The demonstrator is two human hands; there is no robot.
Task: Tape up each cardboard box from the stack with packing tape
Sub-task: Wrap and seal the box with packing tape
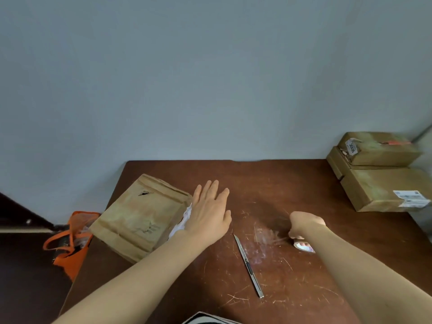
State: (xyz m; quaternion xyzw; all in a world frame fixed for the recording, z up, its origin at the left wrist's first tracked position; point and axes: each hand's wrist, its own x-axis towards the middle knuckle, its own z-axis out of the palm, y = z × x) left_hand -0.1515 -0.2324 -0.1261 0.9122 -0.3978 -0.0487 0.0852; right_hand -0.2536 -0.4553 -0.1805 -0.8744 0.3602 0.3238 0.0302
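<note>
Cardboard box (140,218) lies flat at the left edge of the table (280,288). It is worn and brown, with a small tear on top and white paper (182,222) sticking out at its right side. Left hand (208,211) is open, fingers straight, just beside that side. Right hand (304,224) is curled, gripping a blurred pale object, probably the tape roll (302,246), right of centre. Utility knife (249,265) lies between the 2 forearms. Stack of boxes (378,169) sits far right. Orange bag (72,242) is on the floor, left.

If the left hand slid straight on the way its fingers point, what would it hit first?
Probably nothing on the table: the left hand points past the cardboard box, over bare wood, toward the wall behind. Depth is unclear.
</note>
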